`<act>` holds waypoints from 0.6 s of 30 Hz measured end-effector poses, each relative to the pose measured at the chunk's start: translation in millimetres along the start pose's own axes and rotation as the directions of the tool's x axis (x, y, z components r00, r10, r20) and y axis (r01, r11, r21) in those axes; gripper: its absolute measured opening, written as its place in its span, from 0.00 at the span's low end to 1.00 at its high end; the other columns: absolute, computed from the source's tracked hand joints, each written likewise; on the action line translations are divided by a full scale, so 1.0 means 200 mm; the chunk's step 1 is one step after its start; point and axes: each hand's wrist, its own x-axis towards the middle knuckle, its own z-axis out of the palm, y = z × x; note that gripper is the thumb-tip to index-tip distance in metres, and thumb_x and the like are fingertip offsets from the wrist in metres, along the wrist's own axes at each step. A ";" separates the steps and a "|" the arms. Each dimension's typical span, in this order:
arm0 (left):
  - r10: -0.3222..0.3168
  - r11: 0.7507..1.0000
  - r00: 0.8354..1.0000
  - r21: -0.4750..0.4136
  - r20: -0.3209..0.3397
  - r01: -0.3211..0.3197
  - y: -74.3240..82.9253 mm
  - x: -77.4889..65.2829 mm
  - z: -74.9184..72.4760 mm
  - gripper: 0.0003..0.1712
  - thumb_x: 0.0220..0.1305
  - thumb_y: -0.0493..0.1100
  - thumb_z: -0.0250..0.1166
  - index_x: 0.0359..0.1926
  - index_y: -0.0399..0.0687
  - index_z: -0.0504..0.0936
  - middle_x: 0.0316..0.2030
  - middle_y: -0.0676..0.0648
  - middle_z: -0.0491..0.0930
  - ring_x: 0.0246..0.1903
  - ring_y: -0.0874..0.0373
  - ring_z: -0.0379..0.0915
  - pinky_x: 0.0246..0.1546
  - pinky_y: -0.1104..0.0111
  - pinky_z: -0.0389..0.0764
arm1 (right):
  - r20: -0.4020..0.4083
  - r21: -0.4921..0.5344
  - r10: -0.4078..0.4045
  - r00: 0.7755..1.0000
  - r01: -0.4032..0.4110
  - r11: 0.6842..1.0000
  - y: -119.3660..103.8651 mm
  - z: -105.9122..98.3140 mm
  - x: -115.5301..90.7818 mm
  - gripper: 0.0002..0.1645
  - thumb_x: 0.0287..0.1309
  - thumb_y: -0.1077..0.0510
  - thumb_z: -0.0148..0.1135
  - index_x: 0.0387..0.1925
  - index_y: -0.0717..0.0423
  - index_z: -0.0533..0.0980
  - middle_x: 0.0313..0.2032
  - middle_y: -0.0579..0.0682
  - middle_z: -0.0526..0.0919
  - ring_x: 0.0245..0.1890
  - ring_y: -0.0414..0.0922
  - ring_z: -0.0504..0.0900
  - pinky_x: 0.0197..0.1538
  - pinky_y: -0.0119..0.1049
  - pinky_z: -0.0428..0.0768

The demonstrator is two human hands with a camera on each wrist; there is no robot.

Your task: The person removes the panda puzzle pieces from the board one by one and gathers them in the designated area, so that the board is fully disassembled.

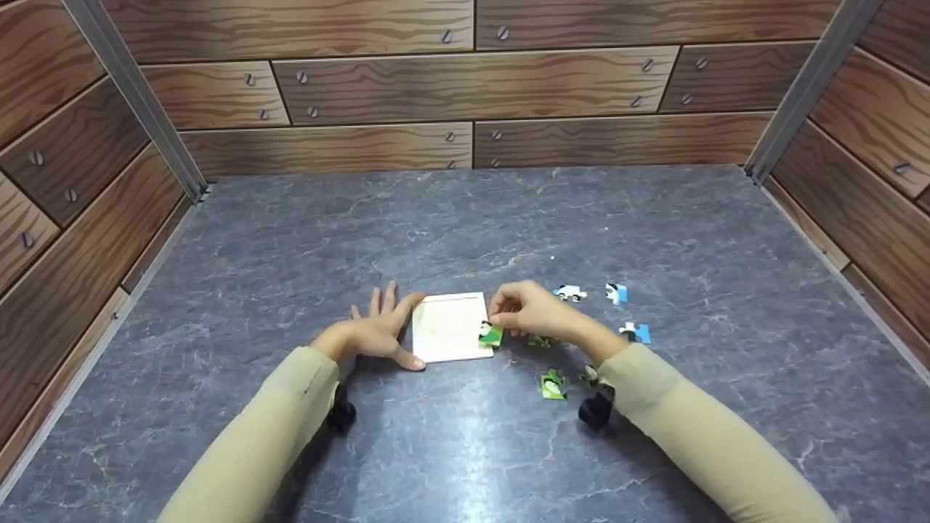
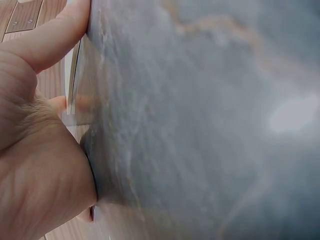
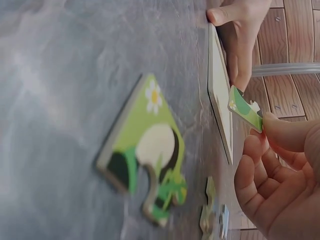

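Observation:
A pale square puzzle tray (image 1: 449, 327) lies flat on the table. My left hand (image 1: 374, 329) rests at its left side, fingers spread, with thumb and index finger at the tray's edge. Between thumb and finger, my right hand (image 1: 534, 311) pinches a green puzzle piece (image 3: 246, 110) over the tray's right edge; the piece is tilted in the right wrist view. Another green piece (image 1: 552, 385) with a daisy lies nearer the front. A further green piece (image 1: 541, 340) is partly hidden beneath the right hand. In the left wrist view, the palm (image 2: 45, 165) stands beside the tray's edge.
Right of the right hand lie a white piece (image 1: 569, 293) and two blue-and-white pieces, one farther back (image 1: 617, 293) and one nearer (image 1: 636, 333). Another piece (image 1: 589, 374) sits partly behind the right wrist. Wood-patterned walls (image 1: 472, 87) enclose the grey marbled table (image 1: 450, 225).

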 end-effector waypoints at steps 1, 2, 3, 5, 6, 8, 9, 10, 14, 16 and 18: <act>-0.001 1.000 1.000 -0.003 0.001 0.001 0.00 0.00 0.00 0.66 0.39 0.65 0.72 0.72 0.65 0.39 0.68 0.35 0.16 0.64 0.37 0.08 0.53 0.33 0.22 | -0.002 0.002 0.005 1.000 -0.005 1.000 0.00 -0.01 -0.01 0.06 0.55 0.64 0.63 0.33 0.65 0.76 0.26 0.49 0.77 0.20 0.41 0.73 0.26 0.33 0.75; -0.002 1.000 1.000 -0.004 0.002 0.002 0.00 0.00 0.00 0.66 0.39 0.65 0.72 0.72 0.65 0.39 0.68 0.35 0.16 0.64 0.38 0.08 0.53 0.34 0.22 | -0.003 0.001 0.009 1.000 -0.009 1.000 0.00 -0.01 -0.01 0.06 0.56 0.64 0.63 0.33 0.65 0.76 0.26 0.50 0.78 0.20 0.41 0.73 0.26 0.33 0.75; -0.001 1.000 1.000 -0.006 0.003 0.001 0.00 0.00 0.00 0.66 0.39 0.65 0.72 0.72 0.65 0.39 0.68 0.35 0.16 0.64 0.38 0.07 0.53 0.34 0.22 | -0.006 -0.002 0.013 1.000 -0.013 1.000 0.01 -0.02 -0.02 0.05 0.56 0.64 0.62 0.33 0.64 0.76 0.26 0.50 0.78 0.21 0.41 0.73 0.26 0.34 0.75; 0.001 1.000 1.000 -0.008 0.004 -0.001 0.00 0.00 0.00 0.66 0.39 0.65 0.72 0.73 0.65 0.39 0.68 0.35 0.16 0.64 0.38 0.07 0.53 0.34 0.22 | -0.014 -0.004 0.017 1.000 -0.017 1.000 0.01 -0.04 -0.03 0.05 0.56 0.65 0.62 0.33 0.65 0.76 0.26 0.50 0.78 0.20 0.41 0.73 0.26 0.34 0.75; 0.001 1.000 1.000 -0.008 0.004 -0.001 0.00 0.00 0.00 0.66 0.39 0.65 0.72 0.73 0.65 0.39 0.68 0.35 0.16 0.64 0.38 0.07 0.53 0.34 0.21 | -0.017 -0.005 0.021 1.000 -0.021 1.000 0.02 -0.04 -0.04 0.05 0.56 0.65 0.62 0.34 0.65 0.76 0.26 0.50 0.78 0.20 0.41 0.73 0.26 0.34 0.75; 0.002 1.000 1.000 -0.006 0.001 -0.002 0.00 -0.01 0.00 0.66 0.39 0.65 0.72 0.73 0.65 0.39 0.68 0.35 0.16 0.64 0.38 0.08 0.53 0.34 0.22 | -0.020 -0.003 0.028 0.999 -0.028 1.000 0.02 -0.05 -0.05 0.05 0.57 0.65 0.61 0.34 0.65 0.76 0.27 0.50 0.78 0.20 0.41 0.73 0.27 0.34 0.75; 0.002 1.000 1.000 -0.004 0.000 -0.002 0.00 -0.01 0.00 0.66 0.39 0.65 0.72 0.73 0.64 0.39 0.68 0.35 0.16 0.64 0.38 0.08 0.53 0.34 0.22 | -0.022 0.001 0.029 0.999 -0.029 1.000 0.03 -0.06 -0.06 0.05 0.57 0.65 0.61 0.34 0.66 0.76 0.27 0.50 0.78 0.20 0.41 0.73 0.27 0.34 0.75; 0.002 1.000 1.000 -0.002 -0.001 -0.002 0.00 -0.01 0.00 0.66 0.39 0.65 0.72 0.73 0.64 0.39 0.68 0.35 0.16 0.64 0.37 0.08 0.53 0.33 0.22 | -0.023 0.005 0.030 0.999 -0.030 1.000 0.04 -0.07 -0.07 0.06 0.57 0.65 0.60 0.34 0.67 0.76 0.27 0.50 0.78 0.21 0.42 0.73 0.27 0.34 0.75; 0.001 1.000 1.000 -0.002 0.004 -0.001 0.00 -0.01 0.00 0.66 0.39 0.65 0.72 0.73 0.63 0.39 0.68 0.35 0.16 0.64 0.38 0.08 0.53 0.34 0.22 | -0.032 0.021 0.043 0.999 -0.043 0.999 0.06 -0.10 -0.10 0.07 0.57 0.65 0.60 0.35 0.67 0.76 0.28 0.51 0.78 0.21 0.42 0.73 0.27 0.34 0.75; -0.005 1.000 1.000 -0.011 0.011 0.005 0.00 -0.01 0.00 0.67 0.39 0.65 0.72 0.73 0.63 0.38 0.67 0.36 0.15 0.64 0.39 0.06 0.54 0.34 0.21 | -0.042 0.019 0.048 0.998 -0.047 0.999 0.08 -0.11 -0.12 0.07 0.57 0.64 0.60 0.34 0.67 0.76 0.27 0.51 0.78 0.22 0.43 0.74 0.27 0.34 0.75; -0.011 1.000 1.000 -0.018 0.014 0.011 0.01 0.00 0.00 0.68 0.38 0.65 0.72 0.73 0.64 0.38 0.67 0.37 0.14 0.64 0.39 0.06 0.54 0.35 0.20 | -0.047 0.018 0.054 0.997 -0.053 0.998 0.09 -0.13 -0.14 0.06 0.57 0.64 0.60 0.34 0.66 0.76 0.27 0.51 0.78 0.22 0.43 0.73 0.26 0.34 0.74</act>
